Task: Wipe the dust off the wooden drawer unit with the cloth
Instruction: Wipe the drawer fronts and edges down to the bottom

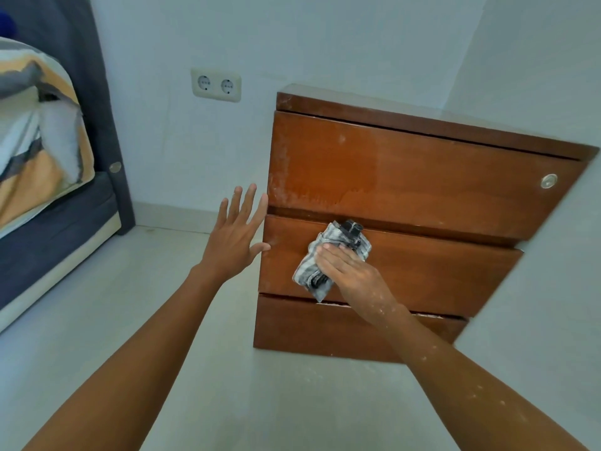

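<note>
Pale floor (227, 369) and wall (292, 37) frame a wooden drawer unit (422, 177). Right hand (349, 275) presses a crumpled cloth (328, 258) onto the middle drawer's left half, fingers flat over it. Left hand (235, 237), fingers spread, touches the unit's left edge.

Your pale floor (162, 320) carries the wooden drawer unit (422, 196), standing upright in the wall corner, and the bed's dark base (48, 236) at left.
</note>
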